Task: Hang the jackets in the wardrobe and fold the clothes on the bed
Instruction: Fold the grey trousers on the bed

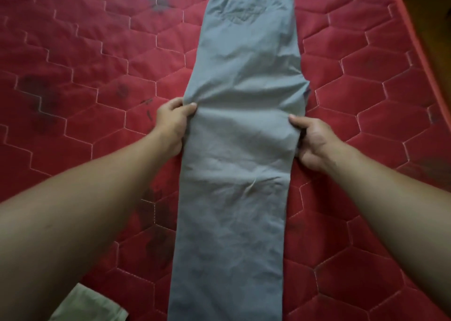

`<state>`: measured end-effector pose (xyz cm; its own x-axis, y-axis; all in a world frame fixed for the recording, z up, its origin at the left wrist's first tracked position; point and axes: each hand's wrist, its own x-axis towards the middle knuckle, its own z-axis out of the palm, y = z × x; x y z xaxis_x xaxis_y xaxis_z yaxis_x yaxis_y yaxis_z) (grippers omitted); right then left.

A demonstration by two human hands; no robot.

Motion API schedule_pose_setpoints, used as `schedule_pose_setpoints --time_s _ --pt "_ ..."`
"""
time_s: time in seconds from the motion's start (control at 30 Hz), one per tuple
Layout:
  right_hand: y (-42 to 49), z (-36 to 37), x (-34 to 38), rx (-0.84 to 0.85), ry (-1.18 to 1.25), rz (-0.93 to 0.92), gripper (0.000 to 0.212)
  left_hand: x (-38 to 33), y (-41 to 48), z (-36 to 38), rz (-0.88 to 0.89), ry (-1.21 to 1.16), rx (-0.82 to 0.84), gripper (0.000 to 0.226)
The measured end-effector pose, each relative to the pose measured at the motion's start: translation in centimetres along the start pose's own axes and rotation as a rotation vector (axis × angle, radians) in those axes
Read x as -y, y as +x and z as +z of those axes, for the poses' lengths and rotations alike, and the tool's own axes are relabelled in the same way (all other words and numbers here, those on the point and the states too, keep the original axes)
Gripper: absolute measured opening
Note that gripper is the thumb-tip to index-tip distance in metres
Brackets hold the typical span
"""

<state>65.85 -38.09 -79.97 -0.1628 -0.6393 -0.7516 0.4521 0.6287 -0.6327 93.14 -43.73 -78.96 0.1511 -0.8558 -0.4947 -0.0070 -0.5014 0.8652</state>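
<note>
Both hands — left hand [173, 123], right hand [314, 142] — pinch the creased grey-blue trousers' [234, 150] edges.

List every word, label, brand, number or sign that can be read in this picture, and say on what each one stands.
There is no readable text in this view.
The grey trousers show no tag or print.
The red quilted mattress carries only stitching and dark stains.
The pale green cloth is plain.

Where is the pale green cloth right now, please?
The pale green cloth lies bottom left in the head view, on the red mattress, left of the grey trousers.
</note>
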Motion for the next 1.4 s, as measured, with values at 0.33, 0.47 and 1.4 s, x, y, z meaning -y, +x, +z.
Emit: schedule_pose_setpoints --time_s 0.33,0.47,1.4 --pt "3.4 1.0 3.0 0.008 -0.031 -0.235 0.023 -1.7 4.1 1.8 -0.019 0.020 0.097 0.013" --pt "3.6 0.9 2.9 -0.059 -0.050 -0.283 0.018 -0.3 3.6 1.7 0.087 0.000 0.020 0.041" --pt "-33.0 -8.9 -32.3 -0.025 -0.595 0.079 0.020 23.7 -40.7 -16.7 -0.436 0.234 0.374 0.034"
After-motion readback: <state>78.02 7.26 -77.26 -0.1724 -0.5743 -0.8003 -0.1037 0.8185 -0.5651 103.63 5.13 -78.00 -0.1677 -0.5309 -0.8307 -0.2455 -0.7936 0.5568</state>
